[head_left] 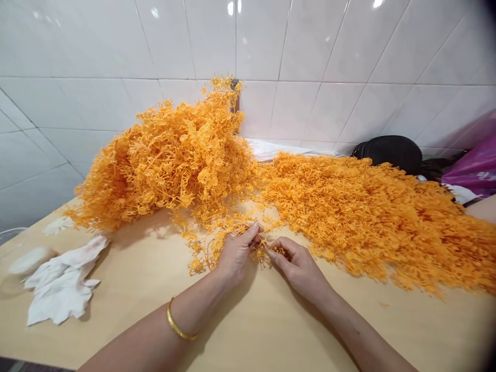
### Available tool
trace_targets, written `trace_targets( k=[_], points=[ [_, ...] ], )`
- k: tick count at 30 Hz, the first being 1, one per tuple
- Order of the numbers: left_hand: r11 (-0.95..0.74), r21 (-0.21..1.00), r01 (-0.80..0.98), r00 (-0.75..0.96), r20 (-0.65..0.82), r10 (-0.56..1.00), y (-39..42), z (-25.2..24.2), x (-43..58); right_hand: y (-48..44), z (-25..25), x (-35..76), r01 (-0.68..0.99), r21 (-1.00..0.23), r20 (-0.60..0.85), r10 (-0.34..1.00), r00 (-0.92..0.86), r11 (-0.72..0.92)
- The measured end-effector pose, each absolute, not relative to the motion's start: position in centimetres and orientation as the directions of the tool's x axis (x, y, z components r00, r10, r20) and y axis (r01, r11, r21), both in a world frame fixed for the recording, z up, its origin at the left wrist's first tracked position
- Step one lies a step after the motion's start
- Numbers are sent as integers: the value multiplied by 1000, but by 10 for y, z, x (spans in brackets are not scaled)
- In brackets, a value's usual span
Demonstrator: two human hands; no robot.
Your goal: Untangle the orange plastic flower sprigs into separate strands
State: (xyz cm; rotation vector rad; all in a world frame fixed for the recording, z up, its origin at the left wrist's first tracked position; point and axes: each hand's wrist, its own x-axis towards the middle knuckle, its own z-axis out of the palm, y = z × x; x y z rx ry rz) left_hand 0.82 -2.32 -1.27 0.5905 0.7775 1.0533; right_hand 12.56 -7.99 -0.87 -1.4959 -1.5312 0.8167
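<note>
Near the middle of the table, my left hand (pixel 237 253) is closed on a thin orange plastic flower sprig (pixel 211 243), whose branches spread out to its left. My right hand (pixel 296 263) pinches small orange flower pieces between thumb and fingers, close beside the left. Whether both hands hold the same sprig, I cannot tell. Behind the left hand rises a tall heap of tangled orange sprigs (pixel 174 155). A lower, wider pile of orange flower pieces (pixel 372 212) stretches away to the right. A gold bangle (pixel 176 323) circles my left wrist.
Crumpled white tissues (pixel 64 281) and a whitish rounded object (pixel 33 260) lie on the light wooden table (pixel 163 274) at left. A black case (pixel 389 152) and a purple bag (pixel 473 160) stand at the back right, against a tiled wall (pixel 302 46). Part of an arm (pixel 482 209) shows at the right edge.
</note>
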Motion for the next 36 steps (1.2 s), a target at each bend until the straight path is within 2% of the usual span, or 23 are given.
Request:
trace_targets(
  k=[4, 7, 12, 16, 19, 22, 28, 30, 33, 34, 36],
  points=[
    [413, 793, -448, 434, -211, 876, -21, -13, 4, -78, -11, 134, 320, -947, 23, 999, 44, 8],
    [393, 872, -291, 514, -205, 833, -21, -13, 2, -79, -12, 136, 273, -962, 47, 996, 72, 25],
    [366, 930, -10, 580, -293, 760, -24, -9, 4, -78, -14, 137, 209, -975, 110, 980, 163, 74],
    [268, 957, 113, 596, -281, 752, -27, -9, 4, -76, -14, 138, 119, -985, 141, 975, 172, 121],
    [251, 961, 115, 554, -272, 787, -29, -12, 3, -77, -11, 137, -43, -996, 70, 997, 42, 72],
    [248, 967, 66, 557, -242, 795, -29, -12, 4, -77, -11, 135, -69, -997, 31, 1000, 1, 31],
    [285, 958, -22, 604, -214, 768, -30, -8, 5, -76, -20, 135, 109, -991, 111, 956, 273, 84],
    [300, 952, -50, 607, -210, 767, -29, -8, 4, -76, -17, 141, 51, -994, 109, 917, 383, 97],
    [337, 936, -106, 590, -214, 779, -28, -11, 2, -75, -10, 155, -87, -979, 90, 779, 620, 182],
    [343, 929, -137, 577, -206, 790, -28, -12, 1, -75, -8, 158, -104, -975, 80, 749, 658, 196],
    [333, 922, -199, 547, -177, 818, -27, -14, 2, -75, -8, 161, -95, -983, 66, 791, 608, 155]
  ],
)
